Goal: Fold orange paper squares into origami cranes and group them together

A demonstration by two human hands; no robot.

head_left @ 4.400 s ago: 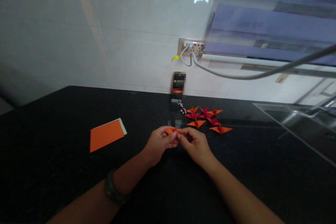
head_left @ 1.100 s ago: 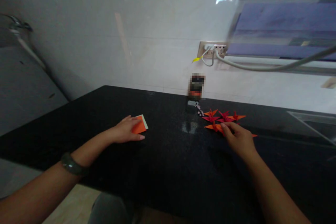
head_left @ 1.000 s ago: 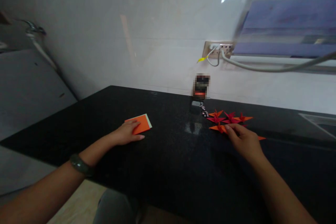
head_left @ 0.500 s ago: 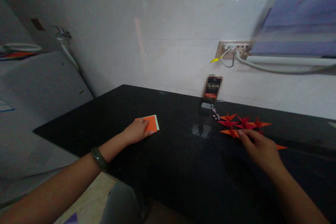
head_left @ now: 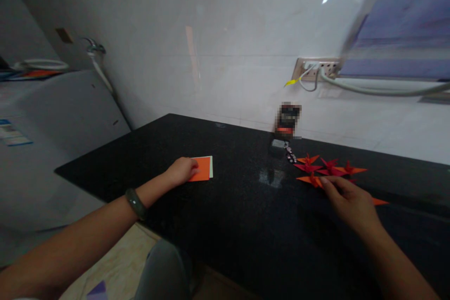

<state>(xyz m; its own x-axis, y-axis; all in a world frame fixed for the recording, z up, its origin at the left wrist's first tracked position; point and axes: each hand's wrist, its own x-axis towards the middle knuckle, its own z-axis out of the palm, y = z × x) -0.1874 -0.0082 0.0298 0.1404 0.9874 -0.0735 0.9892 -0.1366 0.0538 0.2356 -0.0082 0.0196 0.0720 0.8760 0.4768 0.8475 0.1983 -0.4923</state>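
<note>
My left hand (head_left: 183, 170) is at the left side of a small stack of square origami paper, an orange sheet (head_left: 202, 169) on top and a pale sheet (head_left: 211, 167) showing beneath. Its fingers are curled onto the paper, the tips partly hidden. On the right, my right hand (head_left: 346, 194) pinches the edge of an orange paper crane (head_left: 311, 180) between thumb and finger. Just behind it, several red and orange folded cranes (head_left: 330, 166) sit close together. An orange point of another folded piece (head_left: 380, 202) shows beyond the hand.
The black countertop (head_left: 239, 225) reaches back to a tiled wall. A pixelated upright object (head_left: 288, 119), probably a phone, leans there with a patterned strap (head_left: 290, 153). A socket (head_left: 316, 69) with cables is above. A white appliance (head_left: 70, 108) stands at the left.
My left thumb and fingers have drawn in toward the left side of the orange sheet, uncovering more of it. My right hand stays at the crane. The view has shifted slightly.
</note>
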